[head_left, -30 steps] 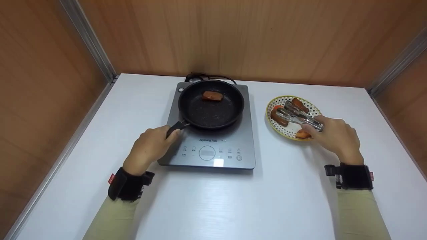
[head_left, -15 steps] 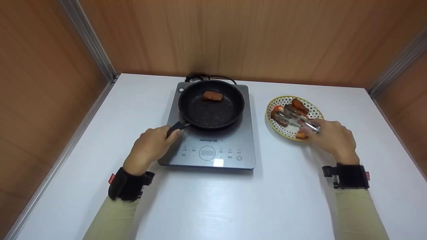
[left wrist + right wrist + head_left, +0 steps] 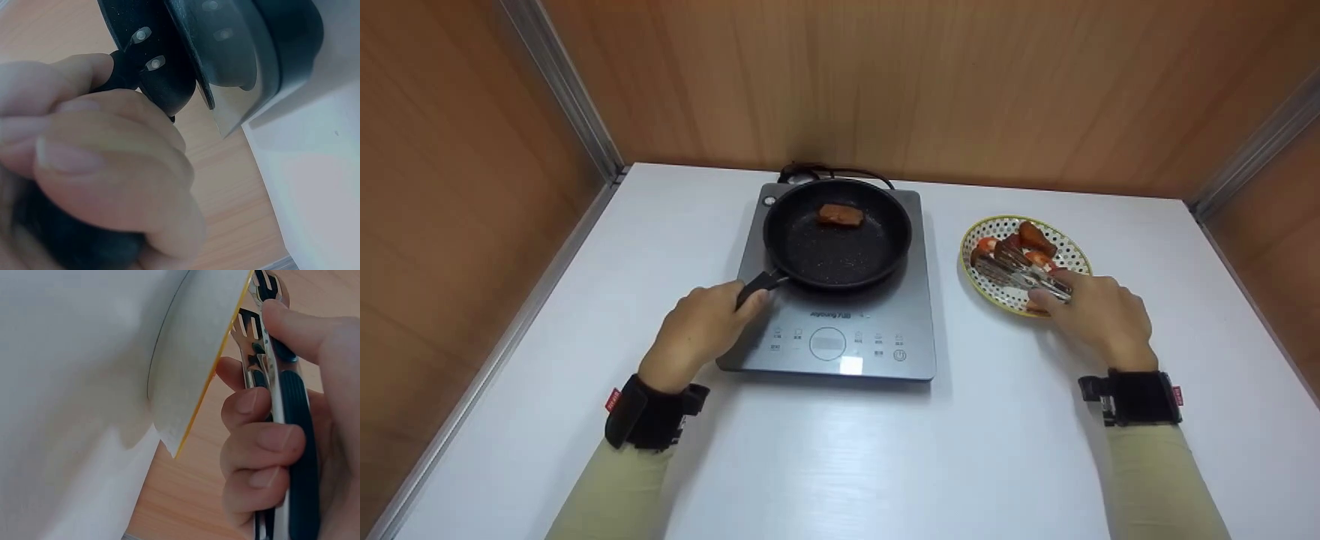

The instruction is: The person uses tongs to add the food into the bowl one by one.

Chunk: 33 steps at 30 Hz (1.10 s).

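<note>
My left hand point(image 3: 699, 330) grips the black handle point(image 3: 756, 285) of a dark frying pan point(image 3: 840, 255), which sits on a flat induction cooker point(image 3: 817, 356). One brown piece of food point(image 3: 840, 215) lies in the far part of the pan. On the right, my right hand point(image 3: 1102, 315) holds metal tongs point(image 3: 1024, 276) over a dotted plate with a yellow rim point(image 3: 986, 296). In the right wrist view, fingers curl round the dark-padded handles point(image 3: 301, 455). The slotted tong tips overlap a brown piece point(image 3: 978, 256) at the plate's left. A browned chunk point(image 3: 1036, 237) lies behind them.
Red-and-white slices point(image 3: 1041, 259) also lie on the plate. Black cable point(image 3: 862, 173) runs behind the cooker. Wood-grain panels point(image 3: 960, 90) with metal corner strips point(image 3: 577, 90) enclose the white table point(image 3: 840, 457) at the back and sides.
My right hand has shifted a little left, and the tong tips have come lower on the plate and closer together. The left hand and pan stay in place.
</note>
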Motion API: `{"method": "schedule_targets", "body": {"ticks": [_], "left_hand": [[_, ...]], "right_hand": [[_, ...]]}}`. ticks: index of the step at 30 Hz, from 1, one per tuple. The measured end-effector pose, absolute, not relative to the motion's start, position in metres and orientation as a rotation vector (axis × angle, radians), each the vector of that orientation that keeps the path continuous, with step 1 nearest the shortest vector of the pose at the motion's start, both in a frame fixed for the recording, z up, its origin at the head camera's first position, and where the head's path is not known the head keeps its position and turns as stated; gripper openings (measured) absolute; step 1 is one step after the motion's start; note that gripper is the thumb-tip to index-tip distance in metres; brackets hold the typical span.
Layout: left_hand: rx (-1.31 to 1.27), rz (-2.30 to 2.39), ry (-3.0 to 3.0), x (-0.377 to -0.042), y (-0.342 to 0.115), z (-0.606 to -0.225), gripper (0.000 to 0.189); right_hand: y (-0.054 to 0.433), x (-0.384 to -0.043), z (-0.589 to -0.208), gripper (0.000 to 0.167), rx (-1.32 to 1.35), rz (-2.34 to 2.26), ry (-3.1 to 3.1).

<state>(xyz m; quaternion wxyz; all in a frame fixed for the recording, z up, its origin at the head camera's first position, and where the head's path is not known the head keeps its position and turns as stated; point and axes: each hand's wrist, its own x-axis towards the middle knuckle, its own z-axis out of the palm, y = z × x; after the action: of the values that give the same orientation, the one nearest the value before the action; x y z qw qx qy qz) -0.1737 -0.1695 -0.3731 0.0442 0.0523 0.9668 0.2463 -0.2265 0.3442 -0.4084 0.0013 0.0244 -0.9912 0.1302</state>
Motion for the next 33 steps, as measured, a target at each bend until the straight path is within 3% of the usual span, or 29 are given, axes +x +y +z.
{"method": "schedule_targets", "body": {"ticks": [20, 33], "left_hand": [[0.165, 0.739, 2.951, -0.1742, -0.1702, -0.3729, 0.042], [0.145, 0.731, 2.947, -0.1736, -0.1691, -0.3717, 0.043]], "right_hand": [[0.3379, -0.2261, -0.4117, 0.075, 0.080, 0.327, -3.109], [0.3378, -0.2244, -0.4150, 0.059, 0.155, 0.299, -3.072]]}}
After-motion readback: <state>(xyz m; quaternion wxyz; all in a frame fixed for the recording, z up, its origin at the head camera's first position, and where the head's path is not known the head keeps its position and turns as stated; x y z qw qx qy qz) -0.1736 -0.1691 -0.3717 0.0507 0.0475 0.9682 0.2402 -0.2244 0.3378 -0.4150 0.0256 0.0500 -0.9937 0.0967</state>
